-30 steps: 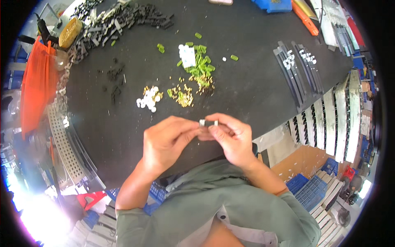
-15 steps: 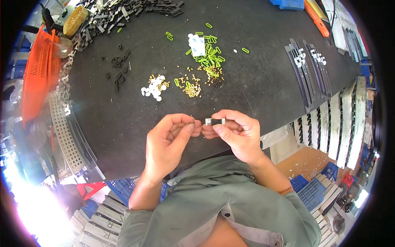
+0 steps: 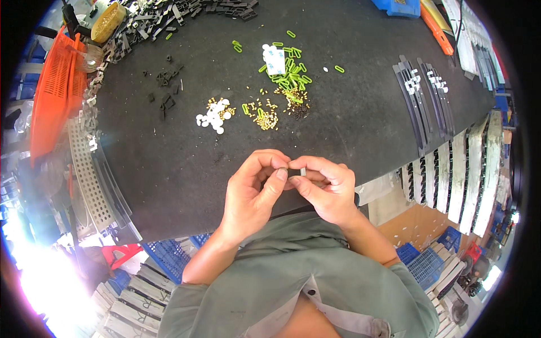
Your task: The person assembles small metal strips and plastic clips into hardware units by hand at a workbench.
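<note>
My right hand (image 3: 331, 190) pinches a small black piece with silver ends (image 3: 302, 172) between thumb and forefinger, above the near part of the table. At the piece's left end, the thumb and forefinger of my left hand (image 3: 252, 194) are closed together and meet it. Whatever sits between the left fingertips is too small and covered to make out. Beyond my hands lie a pile of small brass-coloured parts (image 3: 265, 119), a cluster of white round pieces (image 3: 214, 118) and a heap of green oval rings (image 3: 293, 76), with a small white packet (image 3: 275, 62) on it.
Dark strips with white clips (image 3: 414, 93) lie at the right. Black clips (image 3: 169, 17) are heaped at the far left, near a yellow bowl of small parts (image 3: 107, 23). An orange basket (image 3: 53, 90) stands by the left edge; a blue bin (image 3: 397, 7) is at the back.
My left hand has moved right and slightly up, and its fingertips now meet the piece's left end, covering it. My right hand stays nearly in place, still pinching the piece.
</note>
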Available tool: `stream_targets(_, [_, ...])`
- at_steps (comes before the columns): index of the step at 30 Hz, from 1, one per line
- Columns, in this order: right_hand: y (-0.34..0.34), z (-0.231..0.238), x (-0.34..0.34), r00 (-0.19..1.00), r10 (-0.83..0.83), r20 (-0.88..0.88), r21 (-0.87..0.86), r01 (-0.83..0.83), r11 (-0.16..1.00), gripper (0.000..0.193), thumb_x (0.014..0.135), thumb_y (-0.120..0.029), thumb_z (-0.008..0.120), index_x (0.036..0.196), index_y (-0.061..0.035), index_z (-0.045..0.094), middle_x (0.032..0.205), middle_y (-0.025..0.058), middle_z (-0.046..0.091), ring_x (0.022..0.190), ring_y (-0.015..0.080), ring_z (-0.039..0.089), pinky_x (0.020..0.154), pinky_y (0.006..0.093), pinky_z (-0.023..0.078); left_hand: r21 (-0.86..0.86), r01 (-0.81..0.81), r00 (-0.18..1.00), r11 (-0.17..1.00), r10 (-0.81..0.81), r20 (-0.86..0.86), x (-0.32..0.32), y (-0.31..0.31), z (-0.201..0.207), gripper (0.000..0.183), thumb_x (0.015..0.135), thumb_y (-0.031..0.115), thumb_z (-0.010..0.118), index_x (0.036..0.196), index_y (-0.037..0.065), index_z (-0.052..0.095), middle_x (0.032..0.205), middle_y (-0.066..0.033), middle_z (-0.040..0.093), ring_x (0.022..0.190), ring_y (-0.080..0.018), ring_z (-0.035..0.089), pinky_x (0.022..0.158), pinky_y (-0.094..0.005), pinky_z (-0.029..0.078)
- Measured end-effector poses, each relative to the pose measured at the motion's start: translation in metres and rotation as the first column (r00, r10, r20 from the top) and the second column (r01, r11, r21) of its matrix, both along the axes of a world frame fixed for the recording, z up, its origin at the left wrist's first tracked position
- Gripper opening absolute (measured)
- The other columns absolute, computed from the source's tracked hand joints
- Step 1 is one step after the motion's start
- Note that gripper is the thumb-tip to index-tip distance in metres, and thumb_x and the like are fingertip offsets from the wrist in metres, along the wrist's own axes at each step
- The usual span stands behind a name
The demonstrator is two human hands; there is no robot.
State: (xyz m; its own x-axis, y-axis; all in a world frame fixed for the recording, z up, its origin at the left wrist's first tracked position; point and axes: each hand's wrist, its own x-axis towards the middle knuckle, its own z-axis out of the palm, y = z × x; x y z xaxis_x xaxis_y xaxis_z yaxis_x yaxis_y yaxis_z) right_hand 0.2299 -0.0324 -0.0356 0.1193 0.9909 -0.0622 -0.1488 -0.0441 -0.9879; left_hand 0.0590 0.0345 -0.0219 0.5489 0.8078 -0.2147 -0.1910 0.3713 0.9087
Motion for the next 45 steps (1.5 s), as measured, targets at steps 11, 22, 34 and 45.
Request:
stream_targets(11, [-0.003,-0.009,-0.01,1.0,-0.026,0.018,0.121,0.023,0.992,0.026,0.092,0.011,0.068,0.118,0.0072,0.069,0.107,0.0155,0.077,0.091,0.0186,0.076,0.083,0.0278,0.06,-0.22,0.189,0.982,0.957,-0.186,0.037,-0.025,0.032,0.002,0.015,0.096,-0.003,0.069,0.11,-0.007,0.067,0.104,-0.0152,0.074,0.099,-0.0214,0.073,0.09,-0.0356,0.059])
stream_targets(22, [0.009,-0.007,0.01,0.955,-0.201,-0.218,0.064,0.219,0.974,0.018,0.097,0.008,0.064,0.114,0.0063,0.069,0.106,0.0145,0.075,0.099,0.0209,0.074,0.092,0.0361,0.061,0.697,0.191,0.583,0.691,0.491,-0.647,0.003,0.054,0.006,0.011,0.093,0.01,0.073,0.102,0.003,0.074,0.093,-0.0111,0.07,0.07,-0.023,0.069,0.065,-0.0324,0.053])
stream_targets(34, [0.009,-0.012,0.01,0.978,-0.149,-0.145,0.152,0.171,0.973,0.019,0.094,0.01,0.066,0.112,0.0076,0.07,0.108,0.0151,0.074,0.099,0.0216,0.074,0.09,0.0358,0.062,0.617,0.533,0.515,0.579,0.357,-0.779,0.01,0.078,0.005,0.012,0.085,0.008,0.074,0.094,0.006,0.066,0.091,-0.0097,0.067,0.068,-0.0284,0.067,0.064,-0.0383,0.053])
stream_targets(45, [0.006,-0.009,0.01,0.981,-0.151,0.119,0.134,0.135,0.982,0.032,0.087,0.009,0.073,0.118,0.0036,0.072,0.11,0.0143,0.077,0.094,0.015,0.075,0.082,0.0268,0.059,0.613,0.328,0.824,0.718,0.1,-0.558,0.008,0.044,0.04,0.02,0.079,-0.001,0.076,0.094,0.003,0.064,0.105,-0.0129,0.071,0.083,-0.0314,0.072,0.07,-0.0359,0.06])
